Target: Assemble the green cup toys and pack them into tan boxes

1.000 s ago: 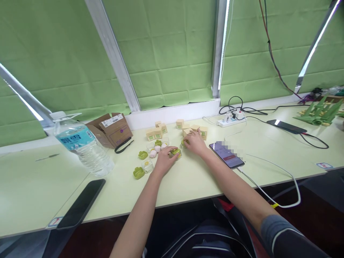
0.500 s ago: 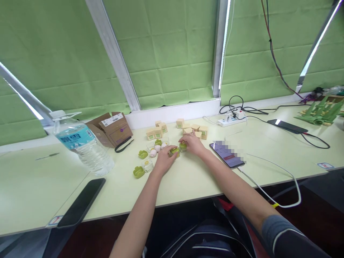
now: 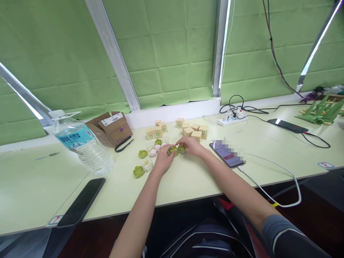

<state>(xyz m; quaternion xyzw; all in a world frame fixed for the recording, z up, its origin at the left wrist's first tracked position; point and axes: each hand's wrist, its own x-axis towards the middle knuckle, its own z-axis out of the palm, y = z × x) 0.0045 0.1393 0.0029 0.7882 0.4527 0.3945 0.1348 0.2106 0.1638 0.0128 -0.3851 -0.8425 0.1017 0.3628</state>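
Note:
Near the middle of the table, my left hand (image 3: 163, 158) is closed on a small clear cup with a green top (image 3: 173, 151). Just right of it, the fingers of my right hand (image 3: 191, 146) grip a second green-topped cup (image 3: 182, 149). The two cups sit close side by side, partly covered by my fingers. Left of my hands are loose green flower-shaped pieces (image 3: 138, 172), a clear cup with a yellow mark (image 3: 147, 165) and several white rounded pieces (image 3: 153, 153). More clear cups behind are partly hidden.
Small tan boxes (image 3: 196, 135) stand in two groups behind my hands. A brown carton (image 3: 113, 130), a water bottle (image 3: 88, 147) and a dark phone (image 3: 82, 202) are at left. At right lie a lit phone (image 3: 224, 154) with a white cable and a power strip (image 3: 231, 120).
My right hand has drawn slightly toward me and left, its fingers lower on the right cup, uncovering a tan box behind. The left hand and its cup have shifted slightly left.

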